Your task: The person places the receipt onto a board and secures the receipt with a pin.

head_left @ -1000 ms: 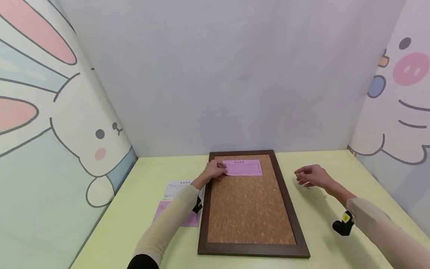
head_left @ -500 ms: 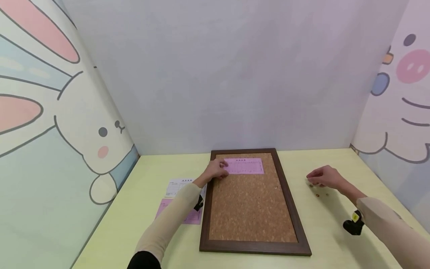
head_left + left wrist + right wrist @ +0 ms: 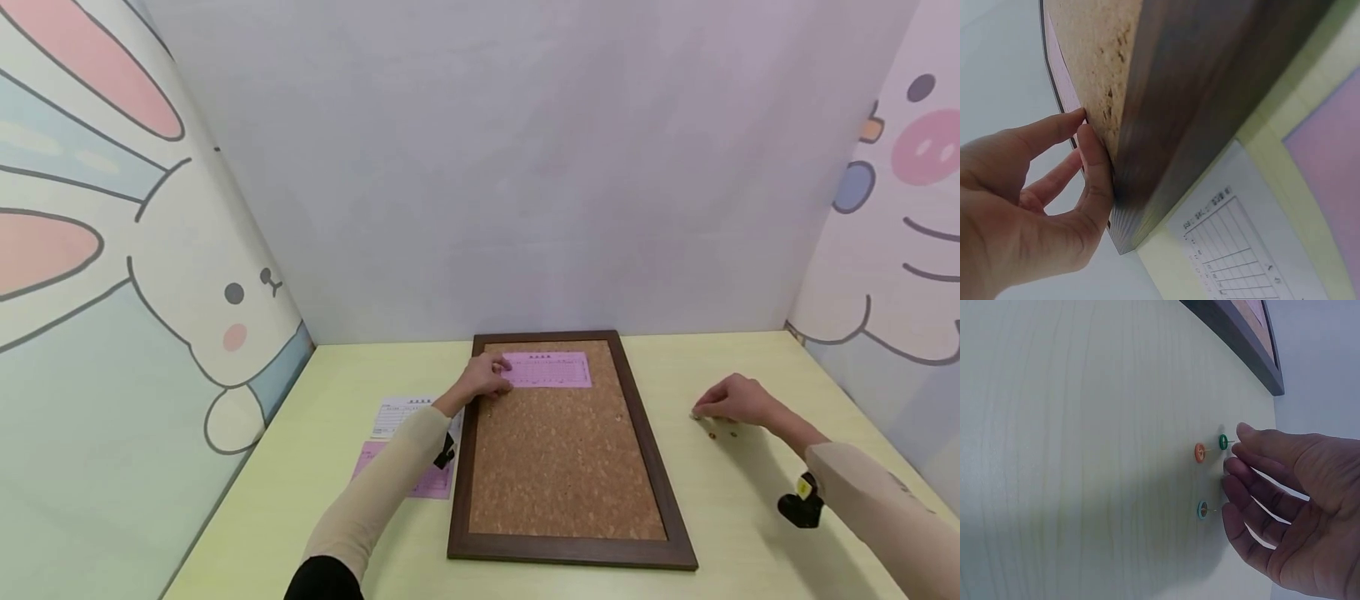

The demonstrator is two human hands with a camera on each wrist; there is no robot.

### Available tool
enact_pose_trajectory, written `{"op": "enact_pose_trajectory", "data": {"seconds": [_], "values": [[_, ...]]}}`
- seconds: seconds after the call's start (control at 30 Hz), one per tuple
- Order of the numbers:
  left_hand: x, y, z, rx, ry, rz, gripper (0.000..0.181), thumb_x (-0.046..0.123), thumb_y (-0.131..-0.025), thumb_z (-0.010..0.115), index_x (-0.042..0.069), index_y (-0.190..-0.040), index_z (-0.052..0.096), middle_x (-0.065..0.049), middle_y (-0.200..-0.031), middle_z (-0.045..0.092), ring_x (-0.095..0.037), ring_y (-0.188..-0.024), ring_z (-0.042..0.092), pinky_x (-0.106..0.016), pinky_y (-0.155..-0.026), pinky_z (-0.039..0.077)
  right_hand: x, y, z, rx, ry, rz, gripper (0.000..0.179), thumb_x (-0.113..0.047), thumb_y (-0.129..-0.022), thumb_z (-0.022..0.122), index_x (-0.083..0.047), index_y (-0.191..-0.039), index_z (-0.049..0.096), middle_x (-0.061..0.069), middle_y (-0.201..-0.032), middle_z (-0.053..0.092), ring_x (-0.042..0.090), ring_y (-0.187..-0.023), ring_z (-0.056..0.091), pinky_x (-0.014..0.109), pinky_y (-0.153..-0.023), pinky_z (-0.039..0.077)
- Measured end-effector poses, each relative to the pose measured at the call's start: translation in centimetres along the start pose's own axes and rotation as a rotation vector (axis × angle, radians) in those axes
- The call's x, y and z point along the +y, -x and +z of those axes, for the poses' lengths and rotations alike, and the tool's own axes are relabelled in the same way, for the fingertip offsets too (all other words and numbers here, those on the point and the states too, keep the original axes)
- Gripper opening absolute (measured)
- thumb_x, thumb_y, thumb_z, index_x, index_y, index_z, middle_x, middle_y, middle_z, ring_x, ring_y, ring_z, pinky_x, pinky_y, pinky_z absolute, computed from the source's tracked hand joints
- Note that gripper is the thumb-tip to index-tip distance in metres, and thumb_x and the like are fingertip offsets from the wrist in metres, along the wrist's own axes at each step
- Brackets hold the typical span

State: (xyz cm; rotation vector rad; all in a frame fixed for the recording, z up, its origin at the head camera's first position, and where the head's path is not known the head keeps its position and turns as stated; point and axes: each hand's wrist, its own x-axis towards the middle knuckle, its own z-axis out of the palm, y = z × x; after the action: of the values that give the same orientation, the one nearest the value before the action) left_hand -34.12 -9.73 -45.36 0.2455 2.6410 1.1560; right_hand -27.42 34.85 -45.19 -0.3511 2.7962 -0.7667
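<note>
A pink printed slip [image 3: 551,370] lies near the top of a cork board [image 3: 566,475] with a dark wooden frame. My left hand [image 3: 483,377] pinches the slip's left edge between thumb and fingers, low over the cork. On the table right of the board, my right hand [image 3: 738,398] is lowered to a green thumbtack [image 3: 1223,442]. In the right wrist view, its thumb and index fingertips stand apart beside the tack's pin. An orange thumbtack [image 3: 1200,452] and a light blue thumbtack [image 3: 1202,510] lie close by, pins up.
Left of the board, a white printed slip [image 3: 393,415] and another pink slip [image 3: 431,485] lie on the table [image 3: 262,500], partly hidden by my left sleeve [image 3: 378,492]. A pale wall [image 3: 487,167] rises behind the board, with cartoon-printed walls on both sides.
My right hand has moved right and down to the thumbtacks, its thumb and fingers drawing closer together. The left hand keeps its hold on the pink slip. The view has shifted slightly.
</note>
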Motion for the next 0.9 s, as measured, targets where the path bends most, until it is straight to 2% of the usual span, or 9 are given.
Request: {"op": "enact_pose_trajectory", "data": {"seconds": [0.27,0.47,0.67,0.9], "values": [[0.1,0.2,0.0,-0.012,0.003,-0.005,0.034,0.008,-0.090,0.076,0.000,-0.122,0.068,-0.011,-0.098,0.061,-0.014,-0.067,0.059,-0.022,-0.058,0.056,0.6,0.0,0.4,0.016,0.032,-0.040,0.018,-0.022,-0.089,0.077,-0.004,-0.092,0.081,0.004,-0.083,0.078,0.000,-0.066,0.055,0.023,-0.063,0.043],[-0.1,0.3,0.1,-0.014,0.004,-0.015,0.035,0.008,-0.090,0.077,0.000,-0.122,0.067,-0.007,-0.094,0.057,-0.013,-0.067,0.058,-0.022,-0.059,0.057,0.6,-0.4,0.9,0.049,0.005,-0.049,0.019,-0.018,-0.092,0.073,-0.001,-0.092,0.080,0.002,-0.076,0.076,0.001,-0.060,0.050,0.023,-0.059,0.040],[-0.3,0.2,0.1,-0.012,0.001,-0.011,0.034,0.007,-0.090,0.077,0.000,-0.122,0.067,-0.007,-0.091,0.058,-0.011,-0.063,0.057,-0.019,-0.055,0.054,-0.6,-1.3,1.6,0.059,-0.055,-0.023,0.021,-0.018,-0.095,0.069,0.001,-0.092,0.077,-0.003,-0.070,0.070,0.005,-0.060,0.052,0.022,-0.056,0.042],[-0.3,0.0,0.1,-0.007,-0.001,0.000,0.035,0.007,-0.090,0.077,0.000,-0.123,0.067,-0.010,-0.097,0.061,-0.011,-0.065,0.057,-0.019,-0.055,0.053,-2.5,-2.3,1.9,0.028,-0.148,-0.038,0.023,-0.017,-0.099,0.066,0.004,-0.096,0.075,0.002,-0.075,0.070,0.012,-0.065,0.059,0.025,-0.056,0.050]]}}
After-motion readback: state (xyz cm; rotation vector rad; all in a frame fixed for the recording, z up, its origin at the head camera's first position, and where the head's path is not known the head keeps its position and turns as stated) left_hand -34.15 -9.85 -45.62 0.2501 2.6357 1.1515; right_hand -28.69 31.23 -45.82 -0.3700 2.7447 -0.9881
